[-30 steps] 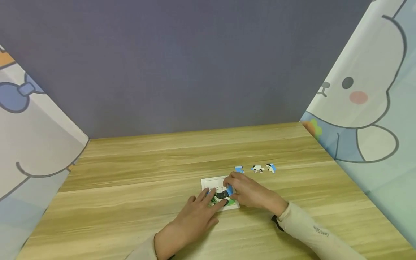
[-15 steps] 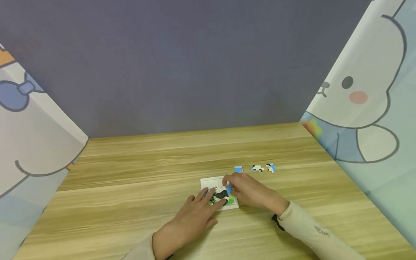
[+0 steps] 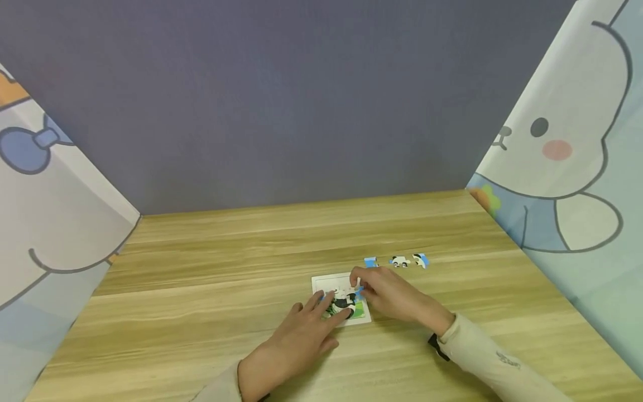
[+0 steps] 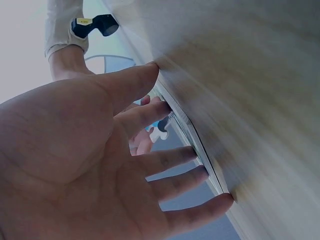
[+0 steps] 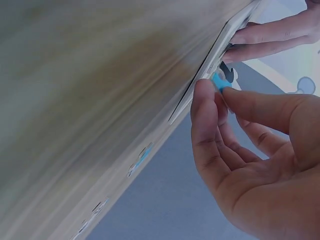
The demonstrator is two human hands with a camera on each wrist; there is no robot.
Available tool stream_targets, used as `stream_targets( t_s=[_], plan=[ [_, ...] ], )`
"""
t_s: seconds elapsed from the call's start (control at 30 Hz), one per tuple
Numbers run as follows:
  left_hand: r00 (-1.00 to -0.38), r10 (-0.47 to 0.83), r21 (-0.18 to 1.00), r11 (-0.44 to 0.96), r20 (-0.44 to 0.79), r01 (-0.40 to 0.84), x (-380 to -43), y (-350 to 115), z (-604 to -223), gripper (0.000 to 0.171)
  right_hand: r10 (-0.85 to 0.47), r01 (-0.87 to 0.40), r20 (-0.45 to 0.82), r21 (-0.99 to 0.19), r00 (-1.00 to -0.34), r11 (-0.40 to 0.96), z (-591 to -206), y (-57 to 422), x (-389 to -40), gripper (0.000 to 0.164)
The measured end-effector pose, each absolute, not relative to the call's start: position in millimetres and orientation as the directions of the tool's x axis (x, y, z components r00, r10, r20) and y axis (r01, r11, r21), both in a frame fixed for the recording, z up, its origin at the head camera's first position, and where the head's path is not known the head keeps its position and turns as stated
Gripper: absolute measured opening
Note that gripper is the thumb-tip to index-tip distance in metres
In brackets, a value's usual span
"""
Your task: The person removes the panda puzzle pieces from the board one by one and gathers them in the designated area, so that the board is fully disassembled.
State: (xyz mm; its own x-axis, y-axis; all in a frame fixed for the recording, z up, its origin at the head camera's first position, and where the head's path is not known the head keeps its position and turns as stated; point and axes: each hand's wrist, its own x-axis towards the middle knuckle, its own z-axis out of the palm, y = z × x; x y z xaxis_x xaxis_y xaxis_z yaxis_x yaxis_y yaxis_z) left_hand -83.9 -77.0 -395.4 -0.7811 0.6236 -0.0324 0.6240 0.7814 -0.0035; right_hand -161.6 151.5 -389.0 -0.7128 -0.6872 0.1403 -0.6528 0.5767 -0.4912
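A white puzzle tray [image 3: 329, 282] with a panda picture partly filled in lies on the table. My left hand [image 3: 301, 332] rests on its near side with fingers spread, the fingertips on the green-and-black pieces. In the left wrist view, the left hand's fingers [image 4: 175, 160] are straight along the tray's edge. My right hand [image 3: 389, 293] is at the tray's right side and pinches a blue, black and white puzzle piece [image 5: 221, 82] between thumb and forefinger. That piece is tilted over the tray and partly hidden by the fingers.
Beyond the tray lie a blue puzzle piece [image 3: 370, 262], a panda-face piece [image 3: 399, 261] and a blue-and-black piece [image 3: 420, 260] on the wooden table [image 3: 211, 262]. A grey panel [image 3: 301, 100] stands at the table's back, with cartoon-printed sheets at both sides.
The right hand has shifted slightly right, and the puzzle piece in its fingers has moved and tilted at the tray's right side. The left hand stays in place.
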Motion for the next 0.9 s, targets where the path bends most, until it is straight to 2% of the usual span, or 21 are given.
stream_targets(
  t_s=[0.43,0.67,0.9],
  plan=[
    [-0.771,0.637,-0.001,0.771,-0.019,0.637,-85.4,-76.3,-392.8,0.055,-0.671,-0.633,0.132,-0.502,-0.73,0.59,-381.6,165.1,-160.3,0.017],
    [-0.778,0.627,0.018,0.779,-0.042,0.627,-85.5,-76.1,-393.5,0.056,-0.641,-0.592,0.13,-0.553,-0.756,0.586,-373.0,189.5,-164.5,0.018],
    [-0.767,0.642,0.023,0.767,-0.004,0.642,-83.5,-77.9,-392.2,0.056,-0.594,-0.546,0.108,-0.549,-0.797,0.633,-361.3,215.7,-173.8,0.019]
  ],
)
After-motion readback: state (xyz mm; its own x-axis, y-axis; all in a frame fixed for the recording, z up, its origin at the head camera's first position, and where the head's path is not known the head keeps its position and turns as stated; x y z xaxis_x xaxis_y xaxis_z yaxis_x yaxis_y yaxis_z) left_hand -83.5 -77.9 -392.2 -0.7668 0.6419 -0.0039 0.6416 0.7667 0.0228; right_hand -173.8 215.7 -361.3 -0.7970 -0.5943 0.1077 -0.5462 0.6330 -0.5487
